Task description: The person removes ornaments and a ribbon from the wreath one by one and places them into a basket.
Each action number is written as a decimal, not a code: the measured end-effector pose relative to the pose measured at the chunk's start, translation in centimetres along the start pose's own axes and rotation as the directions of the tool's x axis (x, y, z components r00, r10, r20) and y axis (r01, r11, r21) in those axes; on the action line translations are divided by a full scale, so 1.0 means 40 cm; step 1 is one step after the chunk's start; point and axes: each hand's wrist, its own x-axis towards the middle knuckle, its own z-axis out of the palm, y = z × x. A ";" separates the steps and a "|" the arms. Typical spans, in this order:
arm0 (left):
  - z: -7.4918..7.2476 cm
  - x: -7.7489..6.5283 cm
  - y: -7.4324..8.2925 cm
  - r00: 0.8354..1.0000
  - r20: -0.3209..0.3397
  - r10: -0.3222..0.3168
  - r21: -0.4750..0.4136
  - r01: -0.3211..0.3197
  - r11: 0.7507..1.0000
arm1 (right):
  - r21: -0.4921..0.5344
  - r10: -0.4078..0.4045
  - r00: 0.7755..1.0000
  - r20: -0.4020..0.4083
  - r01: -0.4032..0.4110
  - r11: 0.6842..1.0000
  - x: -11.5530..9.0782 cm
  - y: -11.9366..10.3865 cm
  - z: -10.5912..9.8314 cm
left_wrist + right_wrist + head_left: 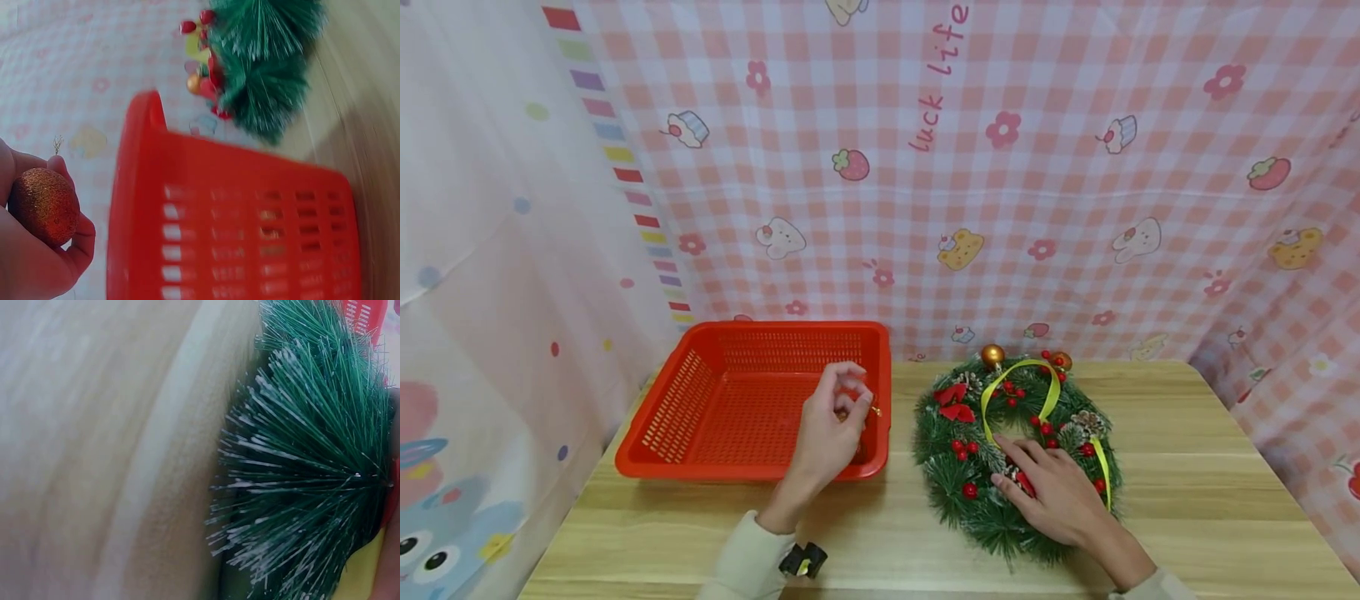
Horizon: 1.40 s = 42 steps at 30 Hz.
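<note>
My left hand [829, 425] is above the right side of the red plastic basket [700, 477]. It holds a glittery copper-coloured Christmas bauble [45, 206] between curled fingers and thumb. A gold hanging loop [57, 144] sticks out past the fingertips; the head view mostly hides the ball. My right hand [1060, 500] rests on the front of a green Christmas wreath [955, 492], its fingers fairly straight beside the yellow ribbon [987, 408]. Red berries [964, 450], a red bow [955, 402], a pinecone [1088, 423] and a gold bauble [992, 357] decorate the wreath.
Something gold shows faintly through the basket's slots in the left wrist view. Both basket and wreath lie on a wooden table [1195, 500]. Behind stands a pink checked curtain [1000, 192], with a white patterned one [490, 250] at the left.
</note>
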 end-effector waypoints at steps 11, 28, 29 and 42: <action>-0.058 0.005 -0.060 0.995 -0.046 -0.094 0.047 0.096 0.994 | 0.003 -0.002 1.000 0.006 0.002 1.000 0.000 0.003 0.002; -0.068 0.014 -0.167 0.987 -0.044 -0.154 0.106 0.158 0.982 | 0.009 -0.004 1.000 0.007 0.004 1.000 -0.001 0.004 0.002; -0.068 0.015 -0.166 0.987 -0.043 -0.156 0.109 0.160 0.981 | 0.006 -0.002 1.000 0.007 0.002 1.000 -0.001 0.005 0.002; -0.063 0.020 -0.171 0.990 -0.118 -0.081 0.201 0.103 0.974 | 0.001 -0.007 1.000 0.000 0.007 1.000 0.001 0.007 0.007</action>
